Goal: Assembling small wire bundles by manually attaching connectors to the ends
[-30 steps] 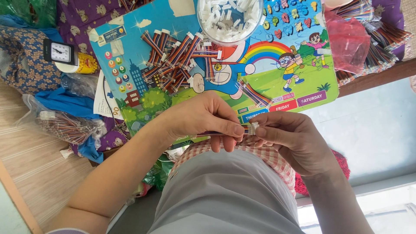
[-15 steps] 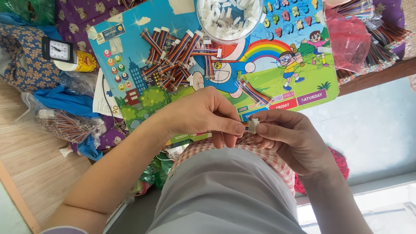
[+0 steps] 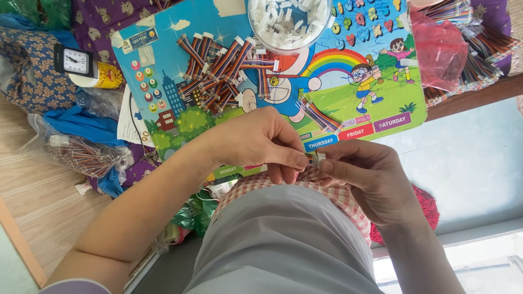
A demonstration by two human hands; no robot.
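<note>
My left hand point(image 3: 261, 144) and my right hand point(image 3: 368, 182) meet just above my lap, fingertips pinched together on one small ribbon cable end with a white connector point(image 3: 315, 159). Most of that cable is hidden inside the fingers. Beyond the hands lies a colourful cartoon board point(image 3: 376, 95). On it rests a pile of rainbow ribbon cables with white plugs point(image 3: 218, 68), and a single loose cable point(image 3: 320, 115) lies close to my hands. A clear round bowl of white connector housings point(image 3: 287, 22) stands at the board's far edge.
A small black clock point(image 3: 75, 61) stands at the left beside blue cloth. A clear bag of cable pieces point(image 3: 84, 155) lies on the wooden floor. A red plastic bag point(image 3: 440, 51) and bundled ribbon cables point(image 3: 485, 46) sit at the right. Checked cloth point(image 3: 332, 193) covers my lap.
Both hands stay pinched on the same small connector. The fingers have shifted only slightly around it.
</note>
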